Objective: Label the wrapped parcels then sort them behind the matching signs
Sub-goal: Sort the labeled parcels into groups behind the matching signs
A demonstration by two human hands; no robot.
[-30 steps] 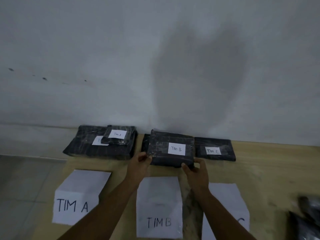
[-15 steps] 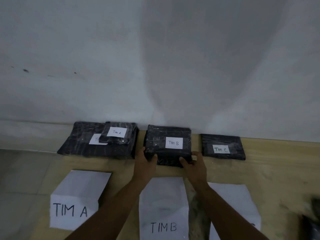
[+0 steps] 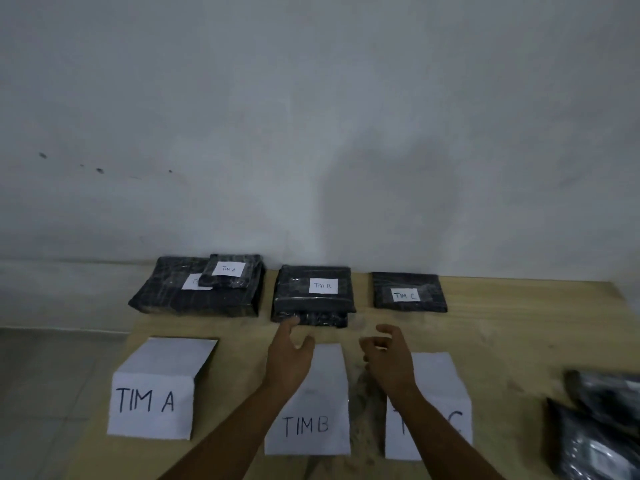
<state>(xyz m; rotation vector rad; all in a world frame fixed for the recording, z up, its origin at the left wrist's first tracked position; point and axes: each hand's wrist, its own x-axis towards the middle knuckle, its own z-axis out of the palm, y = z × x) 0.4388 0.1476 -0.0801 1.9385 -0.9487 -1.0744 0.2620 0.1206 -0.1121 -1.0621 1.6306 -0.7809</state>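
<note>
The black plastic-wrapped parcel with the white TIM B label (image 3: 313,292) is laid far back on the light wooden table (image 3: 519,323), just behind the white folded paper TIM B sign (image 3: 311,427). Nothing is held: the left hand (image 3: 287,355) is spread wide by its near edge, and the right hand (image 3: 388,355) is loosely curled. The TIM A pile (image 3: 207,299) and the TIM C parcel (image 3: 408,292) look sorted too. More black shiny parcels (image 3: 595,431) are left at the near right, likely still to be done.

Both my bare forearms reach forward side by side. My left hand (image 3: 289,356) is held edge-up, fingers (image 3: 284,334) stretched ahead, thumb spread apart. My right hand (image 3: 391,358) hangs beside it, loosely curled, gripping nothing.
</note>
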